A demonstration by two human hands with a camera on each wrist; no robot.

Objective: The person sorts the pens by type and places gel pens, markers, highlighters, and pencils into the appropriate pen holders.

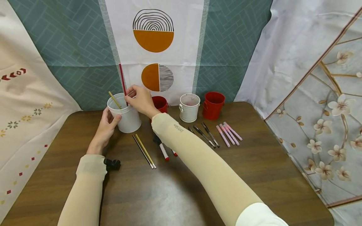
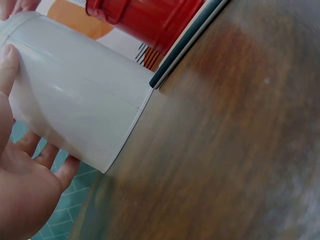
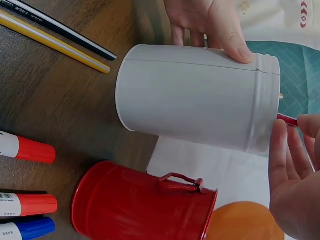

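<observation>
A large white bucket (image 1: pixel 129 121) stands at the left rear of the table. My left hand (image 1: pixel 102 133) holds its side, thumb toward me and fingers around the far left; the left wrist view shows this hand (image 2: pixel 30 180) against the bucket wall. Over the rim my right hand (image 1: pixel 142 99) pinches a red pencil (image 1: pixel 122 78), held nearly upright with its lower end inside the bucket. A yellow pencil (image 1: pixel 114 99) leans in the bucket. Near its base, a black pencil (image 1: pixel 140 149) and a yellow pencil (image 1: pixel 145 150) lie side by side.
Behind my right forearm is a red bucket (image 1: pixel 159 103), partly hidden. Further right stand a smaller white bucket (image 1: pixel 189 110) and another red bucket (image 1: pixel 212 108). Markers (image 1: pixel 164 152), black pens (image 1: pixel 207 135) and several pink pens (image 1: pixel 229 133) lie in front. Cloth (image 1: pixel 79 56) hangs behind.
</observation>
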